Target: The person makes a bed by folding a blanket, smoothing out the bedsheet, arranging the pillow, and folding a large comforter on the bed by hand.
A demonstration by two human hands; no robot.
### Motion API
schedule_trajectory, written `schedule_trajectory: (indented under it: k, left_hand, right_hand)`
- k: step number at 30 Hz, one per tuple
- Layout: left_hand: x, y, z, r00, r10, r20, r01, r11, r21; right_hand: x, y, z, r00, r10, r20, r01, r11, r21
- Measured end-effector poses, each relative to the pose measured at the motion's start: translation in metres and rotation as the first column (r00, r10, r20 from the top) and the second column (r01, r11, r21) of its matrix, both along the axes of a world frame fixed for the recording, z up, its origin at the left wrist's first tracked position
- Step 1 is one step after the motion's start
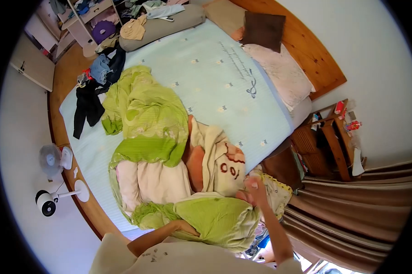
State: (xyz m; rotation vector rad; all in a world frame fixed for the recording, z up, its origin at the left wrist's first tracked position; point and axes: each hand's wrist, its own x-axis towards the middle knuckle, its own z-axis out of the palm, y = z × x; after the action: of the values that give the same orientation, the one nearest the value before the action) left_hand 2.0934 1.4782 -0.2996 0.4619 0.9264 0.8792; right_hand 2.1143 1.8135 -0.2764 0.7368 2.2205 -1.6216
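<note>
A green duvet cover (215, 217) is bunched across the near end of the bed, with a pale pink duvet (162, 180) showing between its folds. My left hand (187, 227) reaches into the near green folds, and the fabric hides its fingers. At the bed's right edge, my right hand (255, 185) has its fingers curled, just above a small pinkish bulge beside the green cloth. What it grips is too small to make out. Touching or close to this hand is a cream blanket (219, 169) with dark red markings. More of the green cover (146, 109) lies heaped farther up the bed.
A pale blue mattress cover (206, 73) spans the bed. Dark clothes (87, 107) and jeans lie at its left edge. A fan (53, 160) and a white camera-like device (46, 203) stand left. Wooden furniture (336, 148) and brown curtains (352, 205) are at right.
</note>
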Motion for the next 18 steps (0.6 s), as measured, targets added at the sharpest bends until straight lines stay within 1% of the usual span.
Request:
schedule_trajectory:
  k: [1,2,3,4,5,6,7,8,9,10,11,13,14,15,16,17,18]
  left_hand:
    - [0.007,-0.010,0.000,1.000,-0.003,0.003,0.003,1.000,-0.013]
    - [0.012,-0.017,-0.002,1.000,0.008,-0.008,-0.009,1.000,-0.030]
    - [0.017,-0.023,-0.004,0.999,0.030,-0.022,-0.031,0.999,-0.044]
    - [0.023,-0.027,-0.008,0.998,0.054,-0.036,-0.056,0.997,-0.060]
    - [0.027,-0.032,-0.015,0.995,0.085,-0.050,-0.088,0.994,-0.057]
    - [0.026,-0.034,-0.007,0.974,0.170,-0.151,-0.183,0.980,-0.075]
    - [0.025,-0.037,0.011,0.935,0.248,-0.255,-0.277,0.957,-0.086]
    - [0.027,-0.040,0.027,0.880,0.318,-0.353,-0.369,0.925,-0.089]
    - [0.030,-0.044,0.038,0.863,0.370,-0.345,-0.442,0.883,-0.160]
    - [0.031,-0.050,0.048,0.841,0.417,-0.343,-0.505,0.832,-0.228]
    - [0.032,-0.055,0.052,0.811,0.468,-0.351,-0.568,0.772,-0.285]
    - [0.041,-0.072,0.051,0.684,0.660,-0.310,-0.728,0.590,-0.351]
    - [0.046,-0.081,0.050,0.599,0.745,-0.294,-0.789,0.486,-0.377]
    - [0.053,-0.089,0.050,0.511,0.813,-0.279,-0.832,0.387,-0.397]
    - [0.051,-0.099,0.054,0.449,0.849,-0.278,-0.859,0.324,-0.396]
    - [0.048,-0.111,0.059,0.389,0.875,-0.286,-0.884,0.268,-0.382]
    - [0.041,-0.124,0.066,0.345,0.887,-0.308,-0.906,0.228,-0.357]
  right_hand:
    - [-0.036,0.003,-0.030,0.995,0.103,-0.013,-0.099,0.979,0.177]
    - [-0.072,0.005,-0.060,0.981,0.191,-0.011,-0.176,0.920,0.350]
    - [-0.093,-0.008,-0.082,0.959,0.278,0.060,-0.279,0.875,0.396]
    - [-0.102,-0.030,-0.097,0.923,0.294,0.247,-0.372,0.845,0.385]
    - [-0.107,-0.056,-0.110,0.857,0.291,0.425,-0.455,0.813,0.363]
    - [-0.113,-0.081,-0.119,0.764,0.273,0.584,-0.530,0.781,0.329]
    - [-0.113,-0.103,-0.116,0.783,0.143,0.606,-0.501,0.723,0.476]
    - [-0.112,-0.108,-0.125,0.797,0.107,0.594,-0.466,0.735,0.493]
    - [-0.109,-0.107,-0.138,0.808,0.071,0.585,-0.433,0.745,0.507]
    - [-0.106,-0.106,-0.142,0.819,0.032,0.573,-0.395,0.756,0.522]
    - [-0.105,-0.096,-0.142,0.849,0.034,0.527,-0.346,0.789,0.508]
    - [-0.099,-0.064,-0.144,0.939,-0.034,0.341,-0.163,0.832,0.530]
    - [-0.090,-0.047,-0.159,0.975,-0.103,0.196,-0.022,0.836,0.549]
    - [-0.084,-0.029,-0.173,0.967,-0.253,0.026,0.185,0.771,0.610]
    - [-0.077,-0.012,-0.177,0.912,-0.382,-0.151,0.387,0.674,0.629]
    - [-0.077,0.010,-0.143,0.846,-0.529,-0.061,0.500,0.749,0.434]
    - [-0.079,0.032,-0.100,0.768,-0.637,0.065,0.612,0.759,0.222]
